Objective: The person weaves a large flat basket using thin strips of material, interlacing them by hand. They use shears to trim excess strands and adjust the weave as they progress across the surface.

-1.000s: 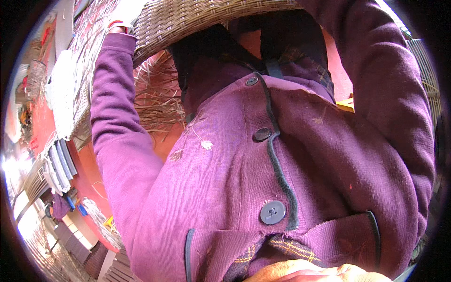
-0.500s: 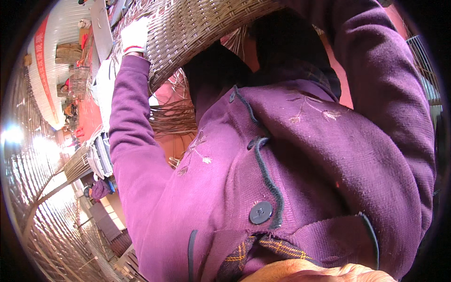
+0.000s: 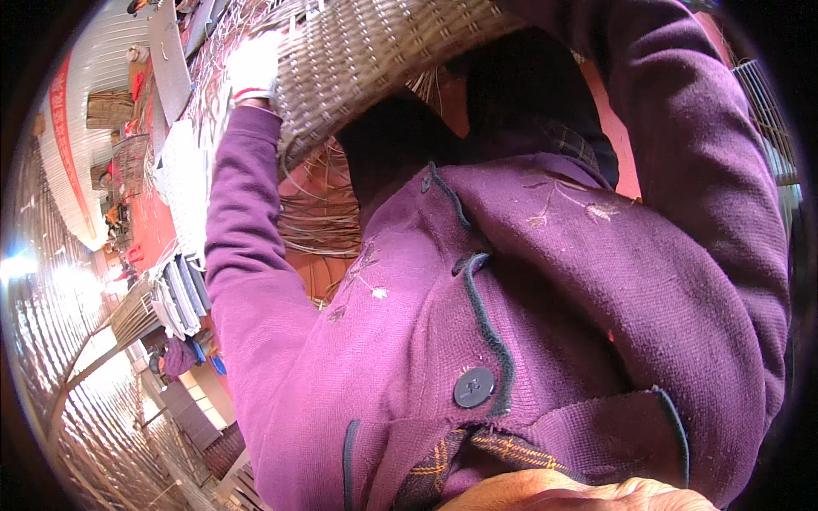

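Observation:
My left hand (image 3: 254,68), in a white glove with a red cuff band, is at the upper left against the left end of a woven wicker piece (image 3: 375,60). Glare washes out its fingers, so whether they grip the wicker's edge cannot be made out. The brown weave stretches across the top of the view, over my dark-trousered legs, and runs out of the picture. My right arm (image 3: 699,128), in a purple sleeve, reaches up along the right side; its hand is out of view.
Loose wicker strands (image 3: 319,213) lie on the reddish floor beside my legs, with pale strands around my left hand. Farther left are a grey board (image 3: 170,64), stacked grey-blue pieces (image 3: 181,294) and a red banner (image 3: 64,136). A metal rack (image 3: 761,98) stands at the right.
My left hand and the end of the wicker piece have shifted slightly right together. The background at the left has slid a little leftward in view.

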{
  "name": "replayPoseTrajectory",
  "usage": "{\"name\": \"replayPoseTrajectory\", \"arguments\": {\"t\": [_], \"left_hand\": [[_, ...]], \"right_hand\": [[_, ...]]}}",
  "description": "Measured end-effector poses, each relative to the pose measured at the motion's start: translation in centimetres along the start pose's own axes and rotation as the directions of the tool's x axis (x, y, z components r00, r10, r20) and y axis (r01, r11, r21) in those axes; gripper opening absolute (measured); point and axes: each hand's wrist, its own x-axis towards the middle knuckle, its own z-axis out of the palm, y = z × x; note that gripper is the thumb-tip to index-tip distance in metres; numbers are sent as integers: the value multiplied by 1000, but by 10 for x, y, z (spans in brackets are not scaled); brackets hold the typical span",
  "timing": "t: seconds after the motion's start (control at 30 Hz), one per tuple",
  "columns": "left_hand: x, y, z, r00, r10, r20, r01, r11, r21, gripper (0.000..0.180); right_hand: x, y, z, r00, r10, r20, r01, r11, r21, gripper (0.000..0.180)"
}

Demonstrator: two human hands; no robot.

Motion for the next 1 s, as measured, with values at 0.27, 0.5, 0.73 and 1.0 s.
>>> {"name": "replayPoseTrajectory", "arguments": {"t": [0.27,0.5,0.73,1.0], "left_hand": [[-41,35,54,935,-231,268,230,973,33,34],[-53,83,88,963,-269,-9,267,961,-78,16],[-42,111,76,886,-458,76,462,886,-44,21],[-32,126,72,878,-464,118,477,870,-127,30]], "right_hand": [[14,-11,15,999,10,40,-9,999,-39,28],[3,28,47,996,15,85,-9,998,-67,29],[-1,57,70,989,-112,99,115,993,-19,27],[-21,6,43,938,338,72,-336,843,421,20]]}}
